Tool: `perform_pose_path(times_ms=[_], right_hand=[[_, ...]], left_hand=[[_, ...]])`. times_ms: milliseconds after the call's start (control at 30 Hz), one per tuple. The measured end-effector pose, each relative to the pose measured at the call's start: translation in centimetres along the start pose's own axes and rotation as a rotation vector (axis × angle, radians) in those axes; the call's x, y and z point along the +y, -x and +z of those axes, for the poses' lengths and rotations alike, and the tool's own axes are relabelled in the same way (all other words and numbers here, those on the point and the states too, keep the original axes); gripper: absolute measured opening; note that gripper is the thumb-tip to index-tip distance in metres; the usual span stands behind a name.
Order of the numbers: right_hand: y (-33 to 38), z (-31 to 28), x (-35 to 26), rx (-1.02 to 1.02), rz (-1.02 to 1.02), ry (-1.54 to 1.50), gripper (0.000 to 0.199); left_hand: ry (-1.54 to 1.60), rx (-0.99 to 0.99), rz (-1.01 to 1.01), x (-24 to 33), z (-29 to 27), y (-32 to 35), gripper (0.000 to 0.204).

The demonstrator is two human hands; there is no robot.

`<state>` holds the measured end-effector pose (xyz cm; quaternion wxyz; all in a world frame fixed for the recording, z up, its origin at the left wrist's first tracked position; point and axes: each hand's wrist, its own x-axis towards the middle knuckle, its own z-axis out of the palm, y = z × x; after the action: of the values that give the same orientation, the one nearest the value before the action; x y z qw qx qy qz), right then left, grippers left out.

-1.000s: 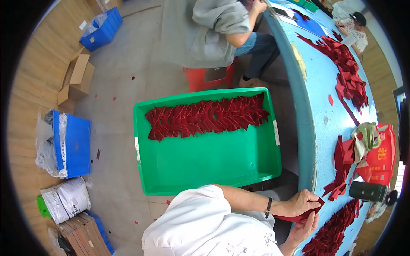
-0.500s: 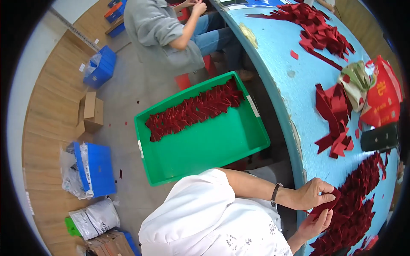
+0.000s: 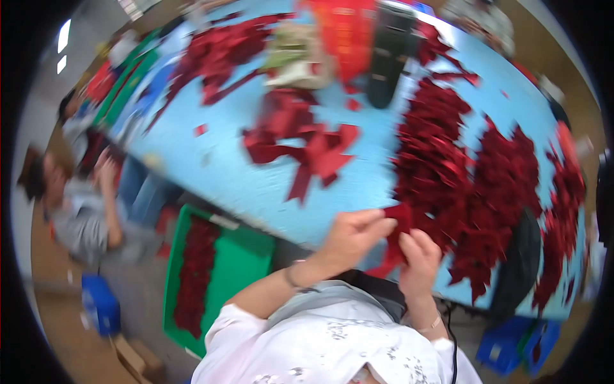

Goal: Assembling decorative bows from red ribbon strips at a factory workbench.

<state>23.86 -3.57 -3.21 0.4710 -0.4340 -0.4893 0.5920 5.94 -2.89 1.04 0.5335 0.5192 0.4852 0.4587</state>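
Pinching a dark-red fabric piece [image 3: 400, 216], left hand [image 3: 350, 242] and right hand [image 3: 419, 261] have closed fingers; green plastic bin [image 3: 243, 264] part-filled, dark-red fabric heaps [image 3: 433, 150] remain.

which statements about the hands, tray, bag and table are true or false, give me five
1. The left hand and right hand hold a dark red fabric piece. True.
2. The green tray contains dark red fabric pieces. True.
3. The table is black. False: the table is light blue.
4. The left wrist is bare. False: a dark band circles it.
5. The red bag is in the tray. False: the red bag is on the table.
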Motion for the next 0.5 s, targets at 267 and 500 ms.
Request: perform_pose_path(times_ms=[267,500], right_hand=[[-0.3,0.9,0.3,0.068,-0.060,0.013,0.010],[0.2,-1.8,2.7,0.027,0.064,-0.181,0.023]], left_hand=[[0.141,0.019,-0.043,-1.2,-1.0,-0.2,0.019],[0.461,0.155,0.082,-3.4,0.6,1.1,0.017]])
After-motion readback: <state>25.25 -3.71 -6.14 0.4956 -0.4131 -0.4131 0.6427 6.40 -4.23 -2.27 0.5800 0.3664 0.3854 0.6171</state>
